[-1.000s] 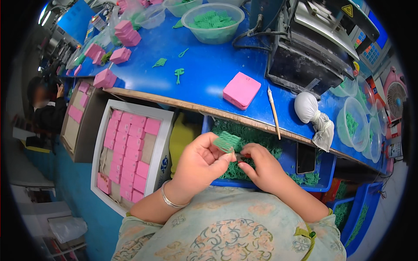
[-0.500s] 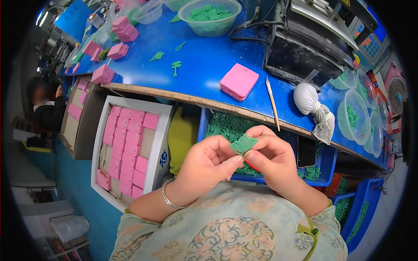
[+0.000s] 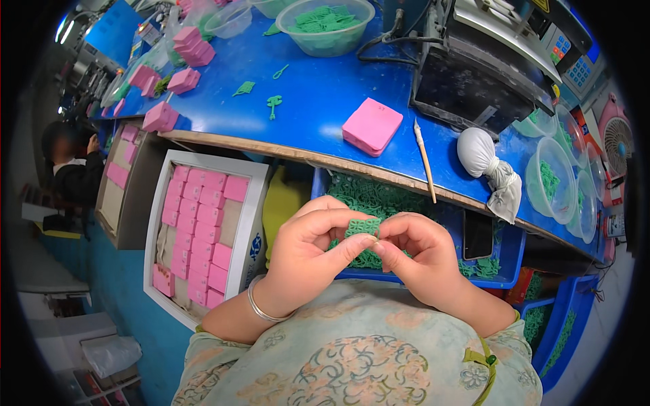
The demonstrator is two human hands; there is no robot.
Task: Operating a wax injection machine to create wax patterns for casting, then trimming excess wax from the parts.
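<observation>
My left hand (image 3: 308, 260) and my right hand (image 3: 423, 257) meet in front of my body, both pinching one small green openwork piece (image 3: 363, 224) between thumbs and fingertips. Just beyond and beneath them is a blue tray (image 3: 509, 267) full of similar green pieces (image 3: 372, 189), with a black phone (image 3: 477, 237) lying at its right. On the blue table (image 3: 244, 115) above sit a pink block stack (image 3: 371, 125), a thin wooden-handled tool (image 3: 426, 162) and a few loose green pieces (image 3: 274, 103).
A white box of pink blocks (image 3: 203, 199) stands left. A black machine (image 3: 474, 74) and tied white pouch (image 3: 474, 152) are at back right, near plastic bowls (image 3: 552, 203). A bowl of green pieces (image 3: 325, 24) is at back. A co-worker (image 3: 74, 176) sits far left.
My right hand has come over to the green piece and now grips it alongside my left. The piece has been turned and sits slightly lower than a second ago.
</observation>
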